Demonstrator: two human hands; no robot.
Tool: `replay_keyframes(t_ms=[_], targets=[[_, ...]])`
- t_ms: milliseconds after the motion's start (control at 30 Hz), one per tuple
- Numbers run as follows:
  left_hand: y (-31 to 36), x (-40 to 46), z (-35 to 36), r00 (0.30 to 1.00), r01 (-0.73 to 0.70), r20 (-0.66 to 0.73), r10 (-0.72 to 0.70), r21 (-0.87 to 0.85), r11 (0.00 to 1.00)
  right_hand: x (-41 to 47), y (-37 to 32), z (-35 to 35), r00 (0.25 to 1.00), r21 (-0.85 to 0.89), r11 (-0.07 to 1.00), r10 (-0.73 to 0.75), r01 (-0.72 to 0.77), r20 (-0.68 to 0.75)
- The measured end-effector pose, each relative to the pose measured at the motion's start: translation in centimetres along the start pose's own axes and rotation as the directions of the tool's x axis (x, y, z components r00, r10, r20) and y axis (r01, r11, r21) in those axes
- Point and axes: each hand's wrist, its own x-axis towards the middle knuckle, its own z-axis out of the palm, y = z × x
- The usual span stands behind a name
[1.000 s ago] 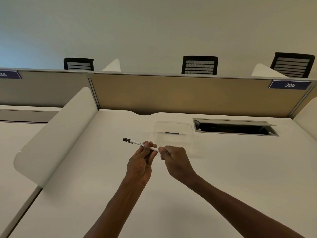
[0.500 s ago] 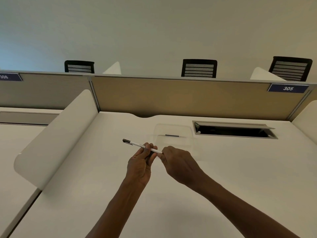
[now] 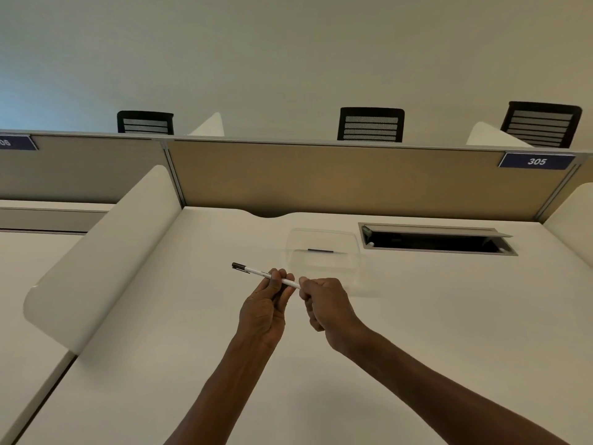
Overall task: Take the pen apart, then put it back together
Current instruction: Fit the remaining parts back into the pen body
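Above a plain white desk [image 3: 417,316], two bare hands hold a slim white plastic pen with a black end [image 3: 256,271] in mid-air, near the middle of the view. The pen slants from far left, where its black end points, down toward near right.

The left hand [image 3: 263,313] is curled around the middle of the barrel, fingers [image 3: 278,277] wrapped over it and closed firmly. The right hand [image 3: 324,303] is closed in a pinch on the pen's right end, which is hidden inside the fingertips, so whether a part has come loose there cannot be told. The two hands almost touch.

Compared with a second ago, the pen and the left hand sit in nearly the same place, while the right hand has turned at the wrist, its knuckles rolled over. This probably means the right hand is twisting or working the end piece, an early step in taking the pen apart. The barrel looks whole and no separated parts are visible in the hands.

Just beyond the hands, a clear plastic rectangular tray [image 3: 322,237] rests on the desk with a small dark strip [image 3: 320,250] in it. To its right is an open cable hatch [image 3: 433,242], and a tan partition [image 3: 321,178] runs along the far edge.
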Motion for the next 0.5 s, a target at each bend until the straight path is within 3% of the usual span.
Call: replay_keyframes(t_ms=[67, 167, 267, 367, 500], targets=[[-0.1, 0.0, 0.1, 1.000, 0.009, -0.006, -0.009, -0.003, 1.000, -0.1, 0.0, 0.0, 1.000, 0.005, 1.000, 0.005, -0.005, 0.001], [-0.2, 0.0, 0.5, 0.999, 0.031, -0.006, -0.031, -0.022, 0.999, 0.3, 0.2, -0.5, 0.981, -0.224, 0.957, -0.193, 0.185, -0.015], [-0.2, -0.1, 1.0, 0.998, 0.057, -0.028, -0.058, -0.045, 0.997, 0.9, 0.5, -1.3, 0.901, -0.385, 0.822, -0.427, 0.420, 0.072], [-0.1, -0.2, 1.2, 0.995, 0.095, -0.032, -0.097, -0.059, 0.994, 1.4, 1.2, -1.9, 0.846, -0.441, 0.728, -0.502, 0.524, 0.178], [-0.3, -0.1, 1.3, 0.987, 0.152, -0.044, -0.155, -0.054, 0.987, 2.0, 1.8, -2.5, 0.747, -0.442, 0.636, -0.653, 0.632, 0.128]])
